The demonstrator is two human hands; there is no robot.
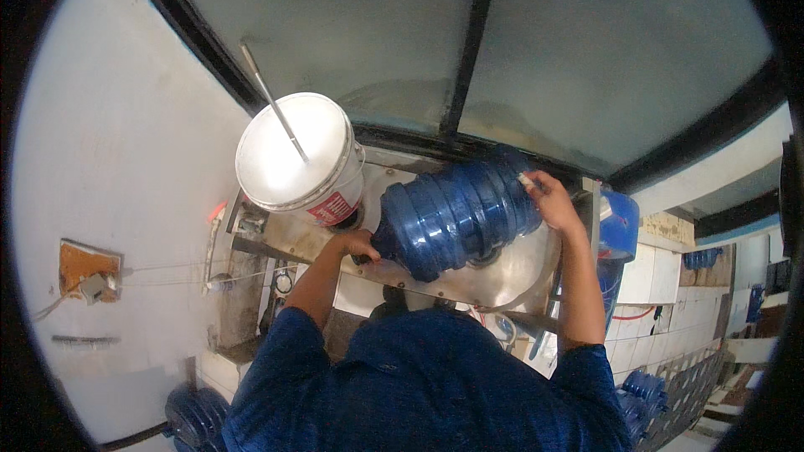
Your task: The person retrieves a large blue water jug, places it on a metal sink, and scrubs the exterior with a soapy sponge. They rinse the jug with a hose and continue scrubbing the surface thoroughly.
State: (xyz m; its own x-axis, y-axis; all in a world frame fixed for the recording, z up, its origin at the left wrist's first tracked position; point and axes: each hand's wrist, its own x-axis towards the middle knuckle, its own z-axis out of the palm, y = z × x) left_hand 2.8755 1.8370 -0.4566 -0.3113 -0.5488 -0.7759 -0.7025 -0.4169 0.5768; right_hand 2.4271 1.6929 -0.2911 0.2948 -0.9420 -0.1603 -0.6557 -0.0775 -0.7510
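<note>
A large ribbed blue water jug (pixel 461 216) lies on its side over a metal sink top (pixel 523 272). Its neck points left and its base right. My left hand (pixel 356 245) is closed around the neck end. At the base end my right hand (pixel 548 202) pinches a small white piece (pixel 525 180) against the jug; what it is I cannot make out. The fingers of my left hand are partly hidden behind the neck.
A white bucket (pixel 289 151) with a metal rod (pixel 272 100) standing in it is at the back left. Dark-framed glass panels (pixel 586 59) rise behind. A blue container (pixel 618 226) stands at right; more blue jugs (pixel 194 414) sit low on both sides.
</note>
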